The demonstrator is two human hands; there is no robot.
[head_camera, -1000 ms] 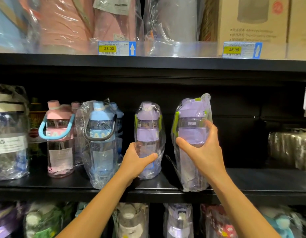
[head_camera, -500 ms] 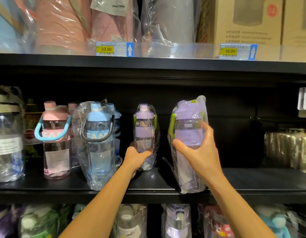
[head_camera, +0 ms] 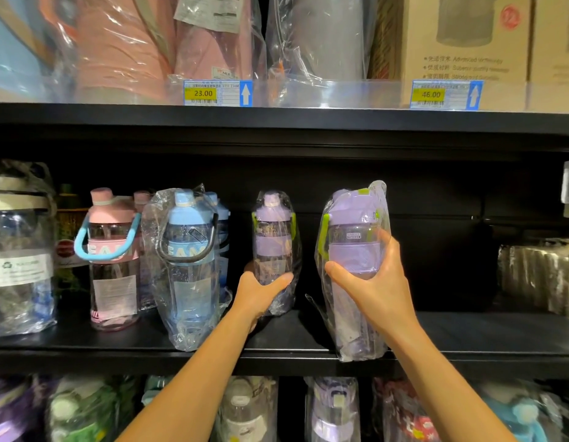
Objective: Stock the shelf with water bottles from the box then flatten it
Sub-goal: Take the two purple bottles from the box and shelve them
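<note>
Two purple water bottles in clear plastic wrap stand on the black middle shelf [head_camera: 468,339]. The far purple bottle [head_camera: 273,237] sits deep on the shelf, and my left hand [head_camera: 260,295] grips its lower part. The near purple bottle [head_camera: 353,250], with green side clips, stands at the shelf's front edge; my right hand [head_camera: 372,288] grips its middle, thumb on the left, fingers round the right side. The box is out of view.
A wrapped blue bottle [head_camera: 189,266] and a pink bottle [head_camera: 112,260] stand left of my hands, a large clear jug [head_camera: 18,250] further left. Wrapped goods [head_camera: 538,272] sit at the right. Shelves above and below are packed with products.
My left hand has pushed the far purple bottle deeper into the shelf. My right hand and the near bottle have hardly moved.
</note>
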